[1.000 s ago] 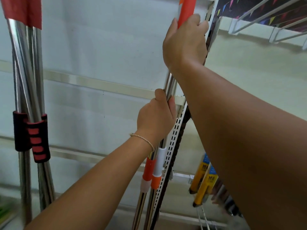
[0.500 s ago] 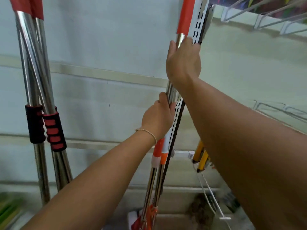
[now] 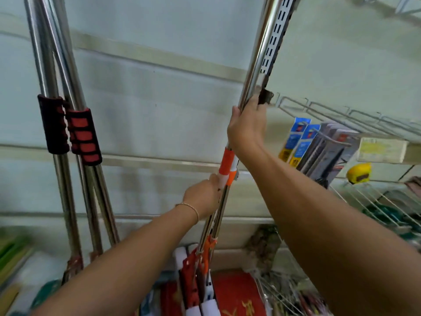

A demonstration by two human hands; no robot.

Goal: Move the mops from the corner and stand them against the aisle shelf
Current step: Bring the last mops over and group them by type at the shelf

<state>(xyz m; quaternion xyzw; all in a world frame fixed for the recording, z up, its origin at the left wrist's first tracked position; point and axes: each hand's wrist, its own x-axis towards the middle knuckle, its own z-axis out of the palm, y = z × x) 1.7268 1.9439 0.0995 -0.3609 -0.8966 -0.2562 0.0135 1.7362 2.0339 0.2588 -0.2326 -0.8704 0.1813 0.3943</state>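
Two steel mop poles (image 3: 257, 53) with orange and white collars (image 3: 226, 164) stand together against the perforated shelf upright (image 3: 274, 39). My right hand (image 3: 247, 126) grips the poles just above the collars. Lower down, my left hand (image 3: 202, 198) holds them at the collars. Their red and white mop heads (image 3: 197, 283) hang near the floor. At the left, several other steel mop poles (image 3: 66, 179) with red and black foam grips (image 3: 83, 135) lean against the pale wall.
To the right, wire shelves (image 3: 373, 201) carry packaged goods (image 3: 296, 140) and a yellow item (image 3: 358, 173). A red mat (image 3: 237, 295) lies on the floor below. Green and yellow goods (image 3: 11, 258) sit at the lower left.
Both hands have slid down the poles: the right from the red top sleeve to just above the collars, the left down onto the collars. The view has tilted down, showing the mop heads.
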